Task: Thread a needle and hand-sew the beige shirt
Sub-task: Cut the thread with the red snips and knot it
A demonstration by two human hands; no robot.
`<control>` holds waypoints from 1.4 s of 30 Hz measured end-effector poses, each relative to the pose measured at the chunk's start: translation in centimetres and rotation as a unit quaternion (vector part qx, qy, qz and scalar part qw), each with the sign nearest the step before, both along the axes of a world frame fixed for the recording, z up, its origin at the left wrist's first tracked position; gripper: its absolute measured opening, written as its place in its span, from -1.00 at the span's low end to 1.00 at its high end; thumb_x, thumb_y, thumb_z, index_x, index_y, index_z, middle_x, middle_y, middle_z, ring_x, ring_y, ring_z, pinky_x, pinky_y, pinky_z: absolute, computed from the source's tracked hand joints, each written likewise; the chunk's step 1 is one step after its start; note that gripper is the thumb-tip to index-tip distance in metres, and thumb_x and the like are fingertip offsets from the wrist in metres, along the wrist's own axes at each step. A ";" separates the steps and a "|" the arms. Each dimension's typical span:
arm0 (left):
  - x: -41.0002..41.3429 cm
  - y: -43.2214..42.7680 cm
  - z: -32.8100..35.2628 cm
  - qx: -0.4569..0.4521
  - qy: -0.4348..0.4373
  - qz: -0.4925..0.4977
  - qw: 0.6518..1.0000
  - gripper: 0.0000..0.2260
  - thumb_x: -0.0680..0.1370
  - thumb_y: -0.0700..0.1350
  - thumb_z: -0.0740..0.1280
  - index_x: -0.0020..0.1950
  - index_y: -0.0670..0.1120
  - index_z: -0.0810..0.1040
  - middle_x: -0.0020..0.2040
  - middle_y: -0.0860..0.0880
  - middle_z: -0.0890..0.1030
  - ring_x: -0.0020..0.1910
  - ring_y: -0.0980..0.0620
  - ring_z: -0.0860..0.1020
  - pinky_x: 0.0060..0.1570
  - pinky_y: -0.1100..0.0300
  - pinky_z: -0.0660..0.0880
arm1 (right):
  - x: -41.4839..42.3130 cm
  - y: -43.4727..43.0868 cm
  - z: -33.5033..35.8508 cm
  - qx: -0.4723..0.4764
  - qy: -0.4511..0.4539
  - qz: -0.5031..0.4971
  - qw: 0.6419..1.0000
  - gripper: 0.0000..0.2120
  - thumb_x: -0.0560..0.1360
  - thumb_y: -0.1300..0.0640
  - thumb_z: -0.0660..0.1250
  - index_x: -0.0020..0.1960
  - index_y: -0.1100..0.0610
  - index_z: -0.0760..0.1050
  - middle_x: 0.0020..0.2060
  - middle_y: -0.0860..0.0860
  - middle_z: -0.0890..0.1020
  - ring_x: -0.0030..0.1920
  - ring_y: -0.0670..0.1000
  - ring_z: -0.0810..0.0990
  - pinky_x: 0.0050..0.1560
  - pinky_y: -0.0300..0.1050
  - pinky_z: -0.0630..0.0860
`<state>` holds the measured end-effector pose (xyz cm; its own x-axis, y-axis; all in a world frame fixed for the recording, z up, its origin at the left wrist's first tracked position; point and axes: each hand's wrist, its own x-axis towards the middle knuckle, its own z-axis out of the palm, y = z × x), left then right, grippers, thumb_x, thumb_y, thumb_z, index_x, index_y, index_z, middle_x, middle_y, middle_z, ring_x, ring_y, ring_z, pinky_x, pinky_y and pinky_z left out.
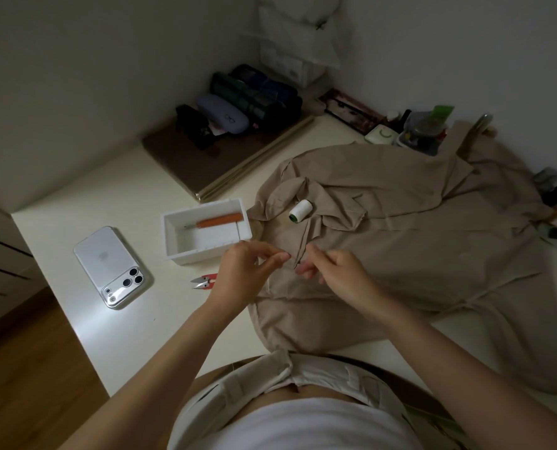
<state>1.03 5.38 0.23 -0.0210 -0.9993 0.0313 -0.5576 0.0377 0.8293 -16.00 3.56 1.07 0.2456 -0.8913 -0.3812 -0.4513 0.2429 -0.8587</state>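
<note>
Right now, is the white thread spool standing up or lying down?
Lying down: the thread spool rests sideways on the beige shirt, green end showing.

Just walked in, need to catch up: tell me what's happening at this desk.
A person sits at a desk with a beige shirt spread on it. The left hand and right hand work close together over the shirt, fingertips drawn in as if pinching something too fine to see. A white thread spool lies on the shirt; red snips, a white tray holding an orange-handled tool and a phone lie to the left.
</note>
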 end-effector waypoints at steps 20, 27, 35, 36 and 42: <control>4.3 2.7 -1.0 0.033 -0.059 0.003 0.998 -0.91 0.51 -0.08 0.39 -0.14 -0.02 0.69 -0.33 0.27 0.55 -0.15 0.22 0.47 -0.18 0.48 0.33 | 3.8 2.4 -1.1 -0.046 0.034 0.049 0.997 -0.69 0.52 0.01 0.31 0.24 0.05 0.45 0.03 -0.14 0.48 -0.02 -0.15 0.50 -0.09 -0.38 0.45; 5.9 3.6 -1.3 0.026 -0.084 -0.004 0.996 -0.91 0.52 -0.08 0.37 -0.09 -0.03 0.68 -0.32 0.20 0.56 -0.19 0.25 0.44 -0.21 0.48 0.32 | 5.7 2.9 -1.8 -0.047 -0.024 0.115 0.992 -0.93 0.51 0.17 0.35 -0.04 0.04 0.59 -0.23 -0.14 0.63 -0.20 -0.30 0.59 -0.12 -0.47 0.45; 10.5 4.8 -3.3 0.059 -0.113 0.076 0.989 -0.89 0.53 -0.11 0.38 -0.18 -0.07 0.65 -0.38 0.18 0.56 -0.40 0.25 0.49 -0.34 0.49 0.32 | 4.4 2.9 -3.3 -0.088 0.090 0.102 0.987 -0.92 0.52 0.14 0.34 -0.09 0.09 0.61 -0.30 -0.17 0.58 -0.26 -0.22 0.52 -0.17 -0.44 0.40; 11.0 4.9 -3.6 0.066 -0.121 0.089 0.986 -0.88 0.54 -0.13 0.38 -0.17 -0.10 0.65 -0.38 0.14 0.57 -0.42 0.23 0.48 -0.36 0.49 0.32 | 4.1 2.9 -3.4 -0.088 0.103 0.099 0.986 -0.93 0.52 0.14 0.34 -0.10 0.08 0.60 -0.31 -0.17 0.58 -0.26 -0.22 0.52 -0.19 -0.44 0.39; 13.4 6.2 -5.7 0.155 -0.183 0.098 0.966 -0.90 0.54 -0.23 0.33 -0.07 -0.17 0.66 -0.26 -0.04 0.63 -0.19 -0.06 0.61 -0.23 0.25 0.43 | 3.5 3.0 -3.8 -0.104 0.166 0.078 0.977 -0.89 0.54 0.12 0.31 -0.09 0.11 0.58 -0.32 -0.14 0.55 -0.32 -0.22 0.46 -0.31 -0.44 0.36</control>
<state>14.39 11.61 -5.52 0.2172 -0.9454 -0.2430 -0.7866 -0.3169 0.5299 -12.48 6.56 -2.70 0.2790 -0.9195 -0.2770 -0.7314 -0.0166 -0.6817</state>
